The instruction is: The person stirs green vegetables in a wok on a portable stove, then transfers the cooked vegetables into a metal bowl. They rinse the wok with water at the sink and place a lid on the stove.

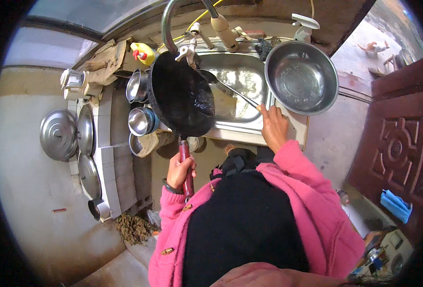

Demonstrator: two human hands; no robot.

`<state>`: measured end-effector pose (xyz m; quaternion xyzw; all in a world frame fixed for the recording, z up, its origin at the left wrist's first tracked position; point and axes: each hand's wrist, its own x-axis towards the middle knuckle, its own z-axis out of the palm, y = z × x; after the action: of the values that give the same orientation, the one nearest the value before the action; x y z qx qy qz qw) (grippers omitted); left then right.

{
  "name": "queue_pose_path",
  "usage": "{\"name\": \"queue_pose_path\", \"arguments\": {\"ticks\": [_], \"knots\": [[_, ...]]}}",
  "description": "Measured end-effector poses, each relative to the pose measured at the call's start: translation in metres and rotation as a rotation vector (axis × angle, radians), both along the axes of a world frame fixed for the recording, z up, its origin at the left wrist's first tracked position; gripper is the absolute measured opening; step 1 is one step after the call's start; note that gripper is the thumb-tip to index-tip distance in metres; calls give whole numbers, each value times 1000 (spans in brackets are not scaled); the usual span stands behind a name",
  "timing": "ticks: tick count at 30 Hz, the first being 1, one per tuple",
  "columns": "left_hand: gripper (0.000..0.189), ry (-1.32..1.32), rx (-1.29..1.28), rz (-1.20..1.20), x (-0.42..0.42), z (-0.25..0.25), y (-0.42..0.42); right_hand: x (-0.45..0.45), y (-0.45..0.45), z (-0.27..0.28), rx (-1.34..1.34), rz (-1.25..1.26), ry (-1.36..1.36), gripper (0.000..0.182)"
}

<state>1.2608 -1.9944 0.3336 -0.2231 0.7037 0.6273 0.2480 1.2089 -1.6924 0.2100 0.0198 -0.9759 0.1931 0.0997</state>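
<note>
My left hand [179, 170] grips the red handle [185, 158] of a black wok [177, 97], which is held beneath the white-handled tap [186, 53]. Some liquid glints on the right side of the wok's inside. In my right hand [274, 127] is the handle end of a long thin metal utensil [238, 94]. Its dark, broad head, perhaps a ladle or spatula, lies at the wok's right rim. Below the utensil is a stainless steel sink [242, 121], partly covered by the wok. Whether water runs from the tap cannot be made out.
A large steel basin [301, 77] stands right of the sink. Steel bowls [138, 122] and a yellow bottle [142, 53] with a red cap are on the left. Pot lids [59, 134] line the far-left wall. A brown door [394, 150] is at the right; a chicken [373, 47] stands outside.
</note>
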Motion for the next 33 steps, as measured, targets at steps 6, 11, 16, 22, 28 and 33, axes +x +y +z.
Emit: {"name": "queue_pose_path", "arguments": {"ticks": [6,11,16,22,28,33], "knots": [[11,16,-152,120,27,20,24,18,31,2,-83,5,-23,40],[12,46,-231,168,57,44,35,50,42,-11,-185,7,-101,37],[13,88,-213,220,96,59,35,65,46,-18,-295,1,-104,34],[16,83,-205,323,184,67,18,73,45,-25,-313,19,-114,26],[12,53,-195,432,303,61,8,79,44,-31,-317,41,-51,16],[7,-52,-78,652,407,13,7,51,19,-31,-140,223,104,22]]}}
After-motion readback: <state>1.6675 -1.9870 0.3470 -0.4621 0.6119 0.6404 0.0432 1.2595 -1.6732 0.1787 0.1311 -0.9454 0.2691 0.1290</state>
